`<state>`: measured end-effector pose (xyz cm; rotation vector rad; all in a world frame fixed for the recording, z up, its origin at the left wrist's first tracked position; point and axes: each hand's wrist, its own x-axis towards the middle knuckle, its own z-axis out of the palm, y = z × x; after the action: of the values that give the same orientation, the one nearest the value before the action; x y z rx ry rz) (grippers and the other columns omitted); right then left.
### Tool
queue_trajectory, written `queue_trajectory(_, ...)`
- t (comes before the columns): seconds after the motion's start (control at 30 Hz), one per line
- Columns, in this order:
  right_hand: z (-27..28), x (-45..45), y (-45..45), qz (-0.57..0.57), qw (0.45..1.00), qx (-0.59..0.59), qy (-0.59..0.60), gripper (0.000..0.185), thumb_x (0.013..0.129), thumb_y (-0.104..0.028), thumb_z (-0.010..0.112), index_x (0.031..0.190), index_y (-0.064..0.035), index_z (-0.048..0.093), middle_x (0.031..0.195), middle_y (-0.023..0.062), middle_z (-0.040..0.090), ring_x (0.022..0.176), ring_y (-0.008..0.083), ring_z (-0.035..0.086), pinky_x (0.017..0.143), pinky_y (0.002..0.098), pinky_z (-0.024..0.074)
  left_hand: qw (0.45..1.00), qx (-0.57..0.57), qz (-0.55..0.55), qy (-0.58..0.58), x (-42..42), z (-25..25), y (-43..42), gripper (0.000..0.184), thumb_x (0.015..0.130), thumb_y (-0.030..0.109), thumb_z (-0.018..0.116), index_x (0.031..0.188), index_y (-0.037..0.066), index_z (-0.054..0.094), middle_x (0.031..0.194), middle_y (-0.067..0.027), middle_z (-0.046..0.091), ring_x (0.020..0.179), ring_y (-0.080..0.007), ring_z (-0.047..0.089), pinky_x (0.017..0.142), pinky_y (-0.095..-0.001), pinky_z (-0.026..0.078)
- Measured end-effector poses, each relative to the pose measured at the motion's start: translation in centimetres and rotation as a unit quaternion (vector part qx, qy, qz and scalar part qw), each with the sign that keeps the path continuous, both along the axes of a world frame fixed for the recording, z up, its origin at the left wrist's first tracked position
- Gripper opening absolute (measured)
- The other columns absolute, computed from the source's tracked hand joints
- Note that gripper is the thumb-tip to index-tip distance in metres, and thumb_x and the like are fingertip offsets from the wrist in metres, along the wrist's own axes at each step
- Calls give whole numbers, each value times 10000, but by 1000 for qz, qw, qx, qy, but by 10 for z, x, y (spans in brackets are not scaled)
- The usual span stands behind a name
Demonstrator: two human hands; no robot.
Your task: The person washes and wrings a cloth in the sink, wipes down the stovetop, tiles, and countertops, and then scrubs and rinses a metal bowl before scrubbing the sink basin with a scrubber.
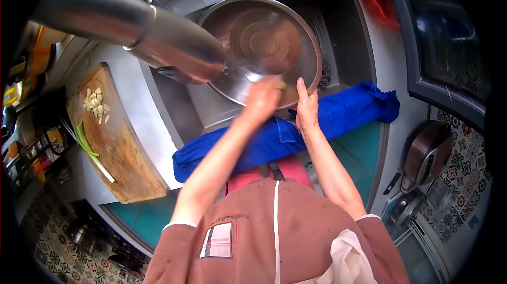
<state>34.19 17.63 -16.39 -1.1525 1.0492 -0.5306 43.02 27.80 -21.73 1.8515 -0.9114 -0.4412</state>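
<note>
A large stainless steel basin (pixel 237 12) tilts in the sink (pixel 348 46), its hollow facing me. My right hand (pixel 307 108) grips the basin's near rim, thumb on the inside and fingers behind it. My left hand (pixel 263 98) is closed and pressed to the inner wall close by, slightly blurred. A small yellowish edge shows at its fingertips, but I cannot make out what it is. Below both hands, a rolled blue cloth (pixel 348 112) lies along the sink's front edge.
A thick metal faucet (pixel 142 25) reaches over the basin from the upper left. On the left, a wooden cutting board (pixel 124 162) carries peeled garlic cloves (pixel 96 102) and a green onion (pixel 87 144). A red container (pixel 377 1) and dark-framed window (pixel 414 67) are at right.
</note>
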Motion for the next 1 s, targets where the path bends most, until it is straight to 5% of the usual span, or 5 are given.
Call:
queue_trajectory(0.1, 4, -6, -13, 6, 1000, 0, 29, 394, 933, -213, 534, 1260, -7, 457, 1157, 90, 559, 1019, 169, 545, 876, 299, 439, 978, 62, -182, -78, -9, 42, 7, 511, 734, 350, 686, 1147, 74, 564, 1196, -142, 552, 1122, -359, 485, 968, -461, 383)
queue_trajectory(0.23, 27, -16, -44, 117, 987, 17, 107, 488, 886, -229, 579, 1294, -21, 411, 1139, 145, 565, 945, 239, 615, 706, 355, 555, 855, 142, -211, -453, 93, 4, 75, 141, 716, 140, 569, 855, 156, 582, 1011, -37, 543, 1055, -248, 501, 855, -407, 444)
queue_trajectory(0.5, 46, -11, 3, -35, 986, 153, 63, 514, 764, 14, 476, 1273, -12, 417, 1117, 111, 548, 985, 207, 561, 857, 313, 467, 978, -24, -117, -174, -20, 72, 22, 215, 711, 112, 606, 926, 105, 597, 972, -69, 577, 972, -265, 567, 791, -397, 486)
queue_trajectory(0.77, 93, 0, -35, 190, 953, -160, 172, 593, 747, -34, 515, 1319, -6, 362, 1123, 112, 548, 1004, 217, 542, 863, 307, 452, 894, 25, -176, -412, 89, 35, 74, 218, 690, 127, 609, 907, 101, 619, 1023, -67, 584, 1020, -275, 559, 907, -410, 459)
queue_trajectory(1.0, 55, -22, -32, 107, 987, -19, 120, 555, 719, 7, 465, 1271, -30, 421, 1137, 102, 538, 1034, 205, 537, 894, 305, 447, 951, -159, -207, -168, -21, 39, 9, 337, 729, 73, 592, 1065, 64, 577, 1142, -141, 541, 1058, -335, 538, 901, -416, 465)
